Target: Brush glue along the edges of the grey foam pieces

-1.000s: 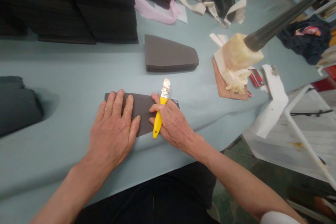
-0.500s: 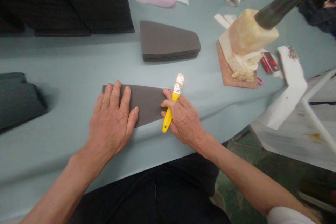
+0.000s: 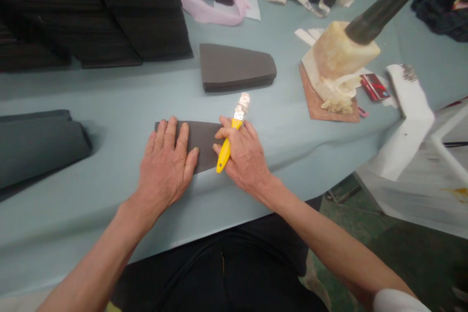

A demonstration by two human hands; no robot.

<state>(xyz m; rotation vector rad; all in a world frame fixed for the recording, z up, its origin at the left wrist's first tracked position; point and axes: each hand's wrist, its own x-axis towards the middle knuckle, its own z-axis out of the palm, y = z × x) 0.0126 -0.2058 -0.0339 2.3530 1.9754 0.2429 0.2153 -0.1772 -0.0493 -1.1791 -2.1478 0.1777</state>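
Note:
Flat on the covered table lies a dark grey tapered piece (image 3: 206,144), perhaps fabric or thin sheet. My left hand (image 3: 166,161) rests on its left part, palm down with fingers spread. My right hand (image 3: 246,156) grips a brush with a yellow handle (image 3: 224,155), its whitish crusted end pointing up and away. The fingertips of that hand also touch the right end of the grey piece, covering it. Beyond my hands sits a neat stack of similar grey tapered pieces (image 3: 237,67).
Tall dark stacks (image 3: 157,24) stand at the back left, and a folded dark green pile (image 3: 40,148) lies at left. To the right, a glue-crusted container (image 3: 338,53) with a thick dark handle stands on a brown board (image 3: 310,102). Nearby are a red packet (image 3: 375,87) and a bent white piece (image 3: 413,112).
The grey piece shows a shorter stretch between my hands, the right hand lying nearer the left. The brush moves slightly up and left with it. The whole view has shifted a little.

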